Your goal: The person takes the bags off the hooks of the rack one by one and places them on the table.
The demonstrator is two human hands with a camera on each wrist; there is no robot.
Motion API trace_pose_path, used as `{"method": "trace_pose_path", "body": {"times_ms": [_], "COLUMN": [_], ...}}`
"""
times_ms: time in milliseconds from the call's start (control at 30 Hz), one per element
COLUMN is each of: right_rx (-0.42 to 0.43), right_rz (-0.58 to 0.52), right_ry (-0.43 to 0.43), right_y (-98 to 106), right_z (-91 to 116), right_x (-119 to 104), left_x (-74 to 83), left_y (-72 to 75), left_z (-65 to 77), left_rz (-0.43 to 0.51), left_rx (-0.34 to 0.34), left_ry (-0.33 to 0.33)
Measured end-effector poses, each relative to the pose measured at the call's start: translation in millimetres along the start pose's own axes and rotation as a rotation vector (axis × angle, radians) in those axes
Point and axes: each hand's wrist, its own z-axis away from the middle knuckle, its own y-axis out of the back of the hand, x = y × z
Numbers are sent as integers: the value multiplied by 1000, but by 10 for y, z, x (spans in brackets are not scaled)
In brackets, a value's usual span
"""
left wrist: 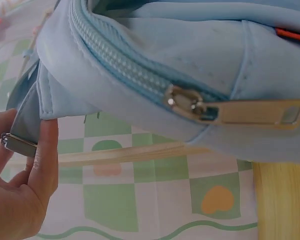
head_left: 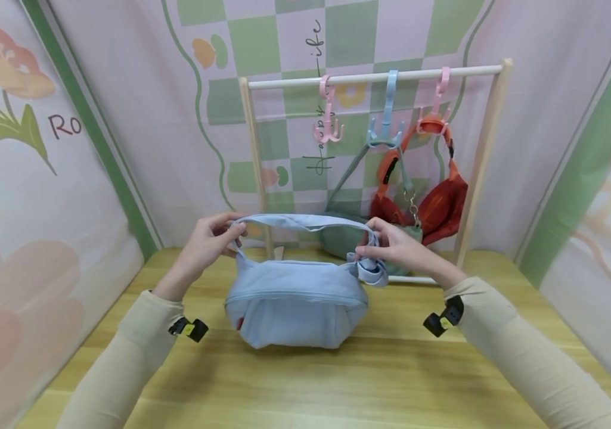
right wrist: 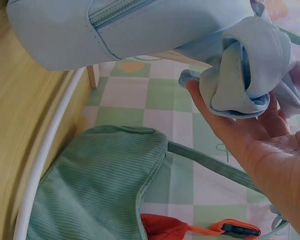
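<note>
A light blue bag [head_left: 294, 310] with a curved zipper hangs from its strap [head_left: 305, 221] close over the wooden table, between both hands. My left hand [head_left: 211, 241] pinches the strap's left end between thumb and fingers; a metal buckle [left wrist: 19, 145] shows beside those fingers in the left wrist view. On the other side, my right hand [head_left: 391, 243] grips the strap's right end near a knot [head_left: 372, 271] of the same blue fabric. The zipper's metal pull [left wrist: 260, 112] hangs at one end of the zipper in the left wrist view.
Behind the bag stands a rack with a white rail [head_left: 284, 83] and wooden posts. From it hang a pink hook [head_left: 328, 113], a blue hook [head_left: 389, 113] bearing a green corduroy bag [right wrist: 97, 175], and another pink hook [head_left: 438, 95] bearing a red bag [head_left: 444, 208].
</note>
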Motion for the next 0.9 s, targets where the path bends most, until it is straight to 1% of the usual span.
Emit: {"method": "trace_pose_path", "body": {"times_ms": [367,567,667,800,900], "right_rx": [-17,-26,-42,-75,-102], "right_rz": [-59,-55,-72,-96,-114], "right_ry": [-49,-60,-65,-70,-79], "right_y": [-95,-137,-162,-191,-208], "right_z": [-41,-74,-87,-96,-97], "right_x": [26,37,31,25,38], "left_x": [-74,-113,-229,-357,-344], "left_y": [67,109,147,199,218], "left_z": [51,78,61,42,60], "left_rz": [-5,7,8,-3,-15], "left_rx": [-16,-24,-14,-1,-7], "left_ry": [64,98,100,117,146]}}
